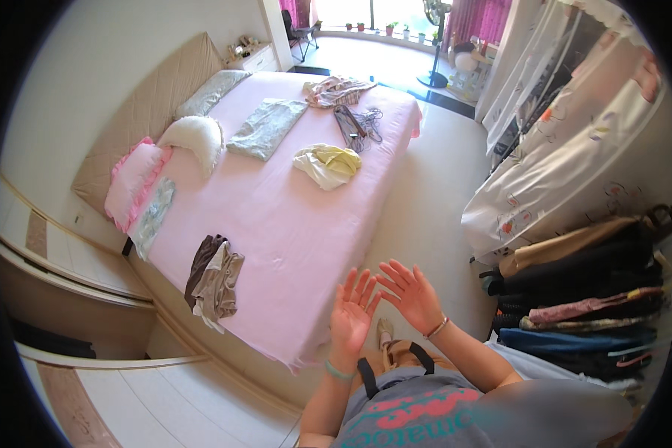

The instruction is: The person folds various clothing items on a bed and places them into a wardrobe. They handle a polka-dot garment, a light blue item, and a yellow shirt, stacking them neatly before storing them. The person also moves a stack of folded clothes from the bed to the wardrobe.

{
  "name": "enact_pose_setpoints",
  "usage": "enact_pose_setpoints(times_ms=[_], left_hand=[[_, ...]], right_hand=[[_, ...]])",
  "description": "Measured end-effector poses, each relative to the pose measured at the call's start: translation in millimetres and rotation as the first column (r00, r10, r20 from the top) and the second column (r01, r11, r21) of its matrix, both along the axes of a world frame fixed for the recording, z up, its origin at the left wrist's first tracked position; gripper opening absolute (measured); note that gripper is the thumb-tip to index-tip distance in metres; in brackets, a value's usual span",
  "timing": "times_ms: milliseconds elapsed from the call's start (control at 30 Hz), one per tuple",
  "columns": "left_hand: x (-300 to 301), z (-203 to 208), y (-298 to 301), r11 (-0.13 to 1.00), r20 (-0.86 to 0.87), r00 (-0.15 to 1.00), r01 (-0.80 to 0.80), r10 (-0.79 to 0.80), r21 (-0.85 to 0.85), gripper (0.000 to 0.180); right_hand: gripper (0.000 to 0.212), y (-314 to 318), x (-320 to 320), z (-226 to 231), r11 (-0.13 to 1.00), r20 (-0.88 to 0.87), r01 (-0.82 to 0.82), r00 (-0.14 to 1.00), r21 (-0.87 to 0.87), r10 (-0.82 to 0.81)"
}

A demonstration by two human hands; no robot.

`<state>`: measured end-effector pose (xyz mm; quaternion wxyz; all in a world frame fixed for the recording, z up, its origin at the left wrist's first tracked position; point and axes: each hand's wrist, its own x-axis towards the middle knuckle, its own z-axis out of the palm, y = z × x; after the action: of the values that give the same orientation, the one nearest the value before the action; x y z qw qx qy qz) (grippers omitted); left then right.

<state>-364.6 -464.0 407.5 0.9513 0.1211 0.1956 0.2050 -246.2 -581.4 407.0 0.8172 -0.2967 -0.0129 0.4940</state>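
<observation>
My left hand (pixel 352 312) is raised with its palm up and fingers spread, and nothing lies in it. Close beside it, my right hand (pixel 412 296) is also open, fingers apart, holding nothing. Both hover in front of my body, near the edge of the bed (pixel 284 246) with its pink sheet. On the near left corner of the bed lie folded brown and beige clothes (pixel 218 278). Farther up are a crumpled yellow and white garment (pixel 328 166), a bunch of dark hangers (pixel 360 128), a striped garment (pixel 337 91) and a folded pale green cloth (pixel 269 128).
Pillows, one a white crescent cushion (pixel 200 140) and one a pink ruffled pillow (pixel 136 179), lie by the headboard (pixel 138 112). At right, clothes hang on a rack (pixel 575 299) below a white curtain (pixel 552 164). A standing fan (pixel 434 45) is near the window. An open wardrobe (pixel 75 313) is at left.
</observation>
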Motion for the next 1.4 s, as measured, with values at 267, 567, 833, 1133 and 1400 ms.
enact_pose_setpoints(times_ms=[267,567,833,1133,1400], left_hand=[[95.7,-45.3,111.3,0.98,-0.035,0.986,-0.166,0.163,-0.109,0.04],[219.9,-158.6,255.3,0.959,-0.265,0.949,-0.222,0.17,-0.178,0.041],[322.6,-301.9,394.2,0.983,-0.495,0.864,-0.16,0.094,-0.093,0.073],[375.2,-410.5,465.4,0.984,-0.645,0.749,-0.056,0.154,0.169,0.076],[319.9,-397.1,388.7,0.964,-0.725,0.636,-0.159,0.264,0.212,0.037]], right_hand=[[0.05,132.5,105.6,-34.3,0.982,-0.036,-0.136,0.99,-0.131,0.133],[0.062,265.6,266.7,-145.6,0.866,0.056,-0.086,0.99,-0.492,0.13],[0.085,415.9,406.6,-278.6,0.59,0.301,0.072,0.905,-0.804,0.3],[0.104,524.6,469.1,-378.6,0.502,0.577,0.425,0.061,-0.753,0.814],[0.096,514.0,369.6,-401.5,0.545,0.5,-0.173,0.248,-0.82,0.83]])
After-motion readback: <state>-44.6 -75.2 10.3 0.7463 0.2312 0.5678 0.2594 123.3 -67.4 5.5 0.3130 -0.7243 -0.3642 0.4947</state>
